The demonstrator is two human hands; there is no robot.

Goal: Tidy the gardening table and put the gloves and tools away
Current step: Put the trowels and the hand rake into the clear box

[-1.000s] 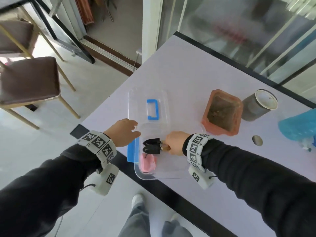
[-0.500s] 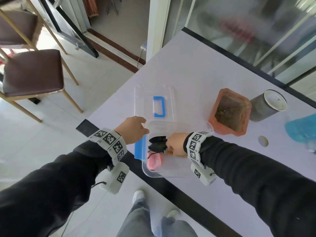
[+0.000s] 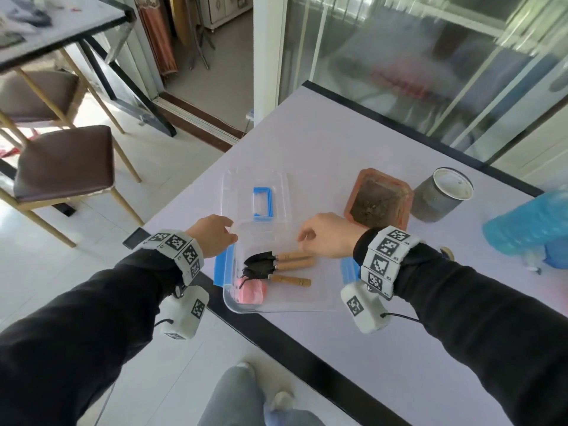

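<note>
A clear plastic box (image 3: 319, 298) with blue side clips sits at the table's near left edge. Inside lie three small garden tools (image 3: 278, 267) with black heads and wooden handles, side by side, and pink gloves (image 3: 249, 293) bunched in the near left corner. My left hand (image 3: 212, 235) rests on the box's left rim, by the blue clip (image 3: 222, 267). My right hand (image 3: 327, 235) hovers over the far right part of the box, just above the tool handles, fingers loosely curled, holding nothing.
The clear lid (image 3: 256, 195) with a blue handle lies just beyond the box. An orange square pot of soil (image 3: 379, 202), a grey cylinder pot (image 3: 439, 195) and a blue plastic bag (image 3: 528, 226) stand to the right. Brown chairs (image 3: 61, 161) stand on the floor to the left.
My right hand let go of the tools inside the box and lifted up and right. The tools now lie on the box floor. My left hand stayed at the left rim.
</note>
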